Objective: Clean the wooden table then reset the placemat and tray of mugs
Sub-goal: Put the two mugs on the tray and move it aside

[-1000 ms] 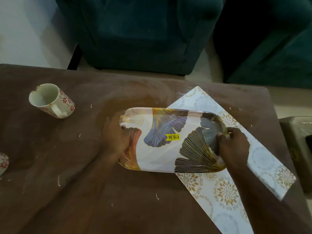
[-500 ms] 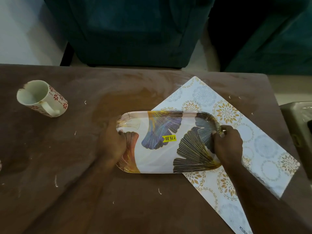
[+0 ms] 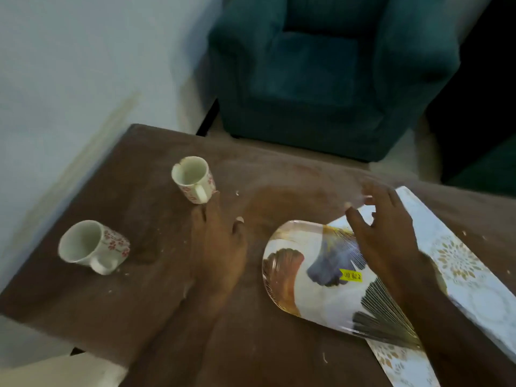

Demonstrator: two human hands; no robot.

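Brown desk (image 3: 139, 289), flecked with crumbs, fills the lower frame. The left grip (image 3: 220, 247) lies spread and empty at centre, fingertips right at the handle of the far mug (image 3: 192, 178); I cannot tell if they touch. The near mug (image 3: 92, 247) sits at the left. The right grip (image 3: 382, 233) hovers loosely spread, holding nothing, over the upper end of the tray (image 3: 321, 275). The tray rests partly on the placemat (image 3: 460, 261), its long axis running from centre to lower right. The left grip looks nearer to both mugs, with the far mug straight up-frame from it.

Left hand (image 3: 217, 247), right hand (image 3: 382, 233) released tray (image 3: 304, 291); left nears mug (image 3: 192, 178).
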